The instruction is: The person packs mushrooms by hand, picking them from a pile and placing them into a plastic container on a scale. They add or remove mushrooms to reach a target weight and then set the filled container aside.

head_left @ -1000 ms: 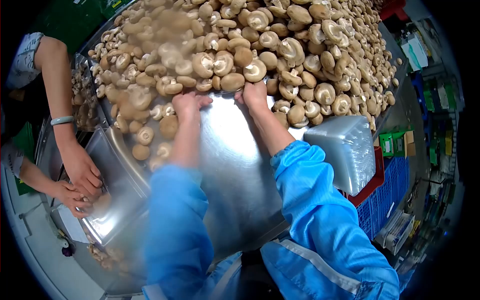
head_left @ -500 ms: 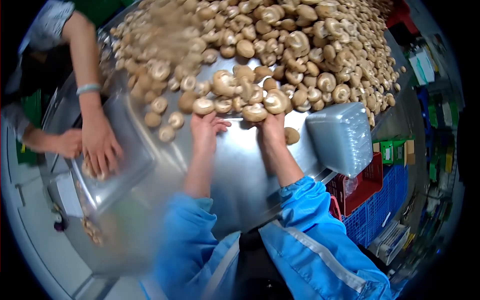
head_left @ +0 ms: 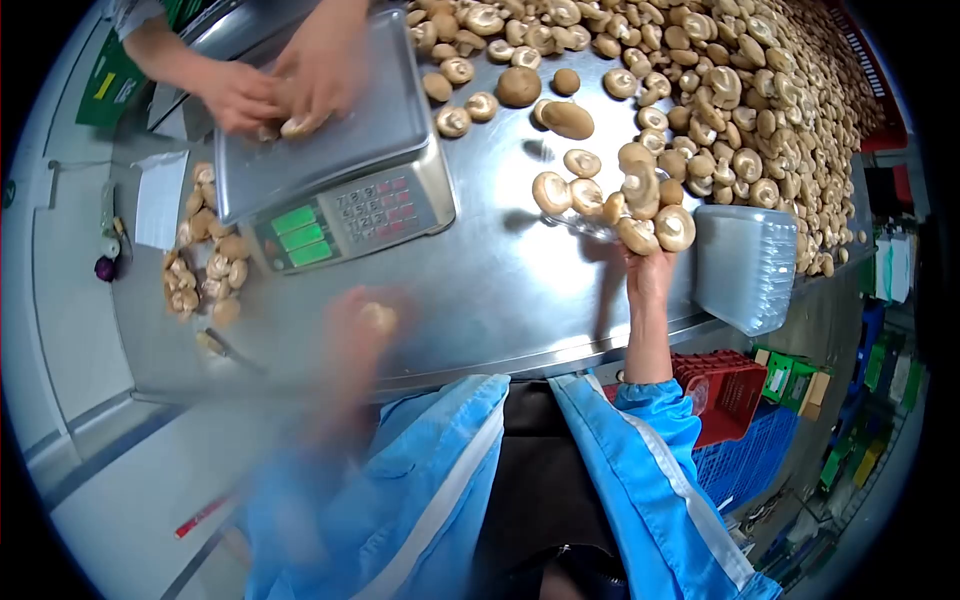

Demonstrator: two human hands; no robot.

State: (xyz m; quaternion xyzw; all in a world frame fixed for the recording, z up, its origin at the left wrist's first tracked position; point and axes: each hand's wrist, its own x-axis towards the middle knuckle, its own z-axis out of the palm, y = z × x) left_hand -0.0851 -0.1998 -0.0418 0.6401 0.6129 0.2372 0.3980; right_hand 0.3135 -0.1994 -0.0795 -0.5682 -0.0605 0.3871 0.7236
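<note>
In the head view my left hand (head_left: 358, 325) is smeared by motion over the front of the steel table, with a pale brown mushroom (head_left: 380, 318) in its fingers. My right hand (head_left: 650, 268) grips the near right side of a clear plastic tray (head_left: 590, 229), most of which is hidden under brown-capped mushrooms (head_left: 640, 190). A big heap of mushrooms (head_left: 745, 90) lies behind the tray. Several loose ones, including a large brown mushroom (head_left: 519, 87), sit on the metal to its left.
A digital scale (head_left: 372, 208) with a green display stands at the left, a co-worker's hands (head_left: 285, 95) over its pan with mushrooms. Left of it lie several mushrooms (head_left: 215, 265) and a knife (head_left: 228, 347). Stacked clear trays (head_left: 745, 265) stand at right, above a red crate (head_left: 725, 390).
My view has turned left, showing the whole scale. My left hand has left the tray and moved left with a mushroom. My right hand still holds the tray. The co-worker's hands now meet over the scale.
</note>
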